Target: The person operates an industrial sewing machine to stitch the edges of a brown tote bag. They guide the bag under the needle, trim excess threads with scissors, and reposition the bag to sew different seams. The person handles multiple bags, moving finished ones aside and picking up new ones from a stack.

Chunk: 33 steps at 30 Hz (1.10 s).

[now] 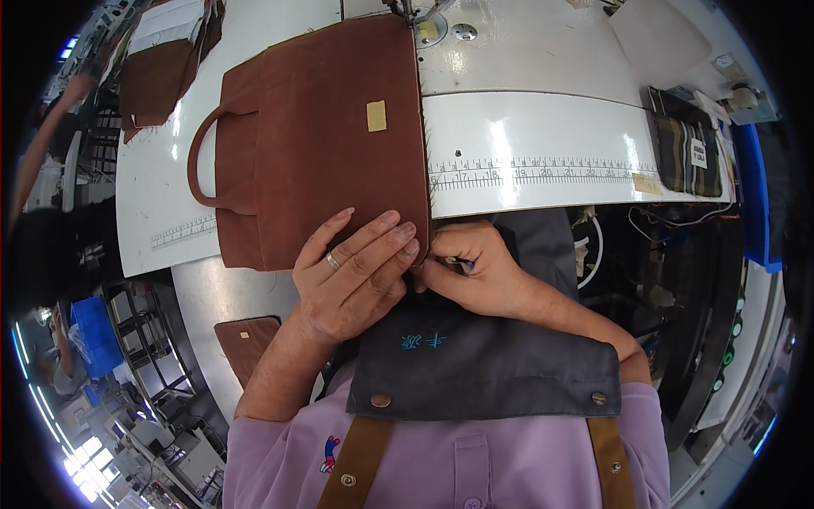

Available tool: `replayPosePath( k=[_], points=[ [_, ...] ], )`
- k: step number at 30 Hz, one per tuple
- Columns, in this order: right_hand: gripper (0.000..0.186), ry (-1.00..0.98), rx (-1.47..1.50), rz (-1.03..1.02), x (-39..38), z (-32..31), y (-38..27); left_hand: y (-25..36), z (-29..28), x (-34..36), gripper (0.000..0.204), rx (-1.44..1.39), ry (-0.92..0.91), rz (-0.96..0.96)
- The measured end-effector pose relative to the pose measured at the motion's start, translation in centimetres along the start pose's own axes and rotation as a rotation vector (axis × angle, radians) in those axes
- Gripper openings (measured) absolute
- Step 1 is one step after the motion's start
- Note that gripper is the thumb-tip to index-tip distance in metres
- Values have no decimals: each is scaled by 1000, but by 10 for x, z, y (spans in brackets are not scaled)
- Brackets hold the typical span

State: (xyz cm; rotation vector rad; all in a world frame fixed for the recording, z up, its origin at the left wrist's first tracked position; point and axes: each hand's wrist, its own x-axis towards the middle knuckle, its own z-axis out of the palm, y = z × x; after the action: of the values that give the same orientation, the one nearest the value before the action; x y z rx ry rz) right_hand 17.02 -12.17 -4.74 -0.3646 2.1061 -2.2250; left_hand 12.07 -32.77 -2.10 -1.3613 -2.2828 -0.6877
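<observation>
A brown fabric bag with a handle and a small yellow patch lies on the white worktop, its top right corner under the sewing machine foot. My left hand rests on the bag's lower right part, fingers stretched out and lying flat, a ring on one. Just right of it, my right hand is closed around a small tool at the bag's lower right corner. The tool's shape is mostly hidden by my fingers.
A ruler strip runs along the worktop. Brown fabric pieces lie at upper left, another at lower left. A striped pouch and blue bin are at right. Co-workers' arms show at far left.
</observation>
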Motion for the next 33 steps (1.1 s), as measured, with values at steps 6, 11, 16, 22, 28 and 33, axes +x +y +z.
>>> replayPosePath(
  k=[6,11,16,22,28,33],
  points=[
    [11,-39,26,30,-4,-2,3,0,1,-2,32,5,-4,9],
    [7,-115,33,77,-3,-7,-10,3,6,-1,26,-8,46,-11],
    [8,-100,-64,-7,-4,-7,-9,2,7,1,19,16,76,9],
    [18,121,-527,-321,-3,-12,-7,3,-2,5,19,-3,19,6],
    [27,161,-1068,-623,4,-22,-38,0,-11,6,21,93,-1,89],
    [26,155,-1132,-810,24,-22,-50,-8,-16,2,25,109,34,128]
  ],
)
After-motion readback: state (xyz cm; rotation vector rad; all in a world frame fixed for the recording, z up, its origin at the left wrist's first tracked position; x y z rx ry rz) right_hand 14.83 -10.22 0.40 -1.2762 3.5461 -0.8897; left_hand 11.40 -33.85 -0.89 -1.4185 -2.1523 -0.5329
